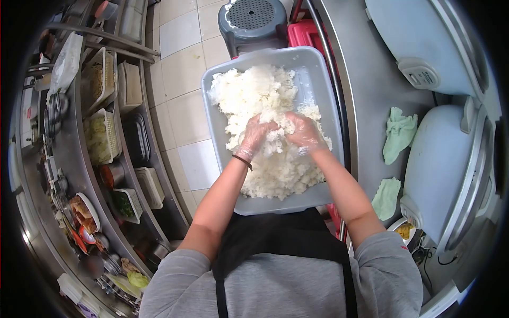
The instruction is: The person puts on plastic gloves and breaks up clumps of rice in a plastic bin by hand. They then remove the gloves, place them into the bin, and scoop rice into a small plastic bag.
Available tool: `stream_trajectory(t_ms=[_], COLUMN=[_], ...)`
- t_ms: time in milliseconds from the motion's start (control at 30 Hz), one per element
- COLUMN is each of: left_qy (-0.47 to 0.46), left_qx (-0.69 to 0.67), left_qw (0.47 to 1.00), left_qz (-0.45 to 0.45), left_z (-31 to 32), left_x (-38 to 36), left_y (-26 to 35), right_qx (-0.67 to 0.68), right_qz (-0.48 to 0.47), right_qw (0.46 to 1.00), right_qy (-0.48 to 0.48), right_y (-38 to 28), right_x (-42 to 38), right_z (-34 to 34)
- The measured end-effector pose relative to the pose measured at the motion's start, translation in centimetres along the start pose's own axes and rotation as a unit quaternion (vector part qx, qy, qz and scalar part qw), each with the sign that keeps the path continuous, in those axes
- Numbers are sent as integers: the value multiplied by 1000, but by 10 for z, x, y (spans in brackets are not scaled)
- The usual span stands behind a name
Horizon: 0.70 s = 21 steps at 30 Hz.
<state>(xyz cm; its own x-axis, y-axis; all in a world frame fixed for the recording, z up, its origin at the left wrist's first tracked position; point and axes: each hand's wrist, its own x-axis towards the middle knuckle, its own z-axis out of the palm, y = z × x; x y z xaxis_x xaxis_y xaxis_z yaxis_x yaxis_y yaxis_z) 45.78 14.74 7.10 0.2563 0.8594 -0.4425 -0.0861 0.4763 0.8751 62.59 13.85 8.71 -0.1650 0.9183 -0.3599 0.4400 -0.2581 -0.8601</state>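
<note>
A large heap of cooked white rice (252, 93) fills most of a grey plastic tub (307, 79), whose bare bottom shows at the upper right. Both my hands wear clear plastic gloves and are in the middle of the heap. My left hand (255, 138) curls its fingers inward around a clump of rice. Facing it, my right hand (304, 132) is also bent around rice, with loose lumps between the two hands. Some fingertips are hidden by the grains.
Beyond the tub stands a grey stool (252, 18), with a red crate (310, 34) beside it. Two large rice cookers (445, 164) and green cloths (400, 132) sit on the steel counter (366, 100) to the right. Shelves with food baskets (101, 135) line the left.
</note>
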Motion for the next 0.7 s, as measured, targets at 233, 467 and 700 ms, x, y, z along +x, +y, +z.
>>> stream_trajectory(t_ms=[233,467,700], left_qy=[45,-38,-14], left_qx=[-237,57,286], left_qw=[967,996,957], left_qz=[-87,-54,-54], left_z=[-6,-7,-2], left_x=[11,4,2], left_y=[-7,-12,17], right_qx=[-96,-65,-357], right_qz=[7,34,98], right_qw=[995,997,929], right_qy=[39,16,16], right_y=[21,27,-1], right_x=[0,12,51], right_z=[-7,-42,-65])
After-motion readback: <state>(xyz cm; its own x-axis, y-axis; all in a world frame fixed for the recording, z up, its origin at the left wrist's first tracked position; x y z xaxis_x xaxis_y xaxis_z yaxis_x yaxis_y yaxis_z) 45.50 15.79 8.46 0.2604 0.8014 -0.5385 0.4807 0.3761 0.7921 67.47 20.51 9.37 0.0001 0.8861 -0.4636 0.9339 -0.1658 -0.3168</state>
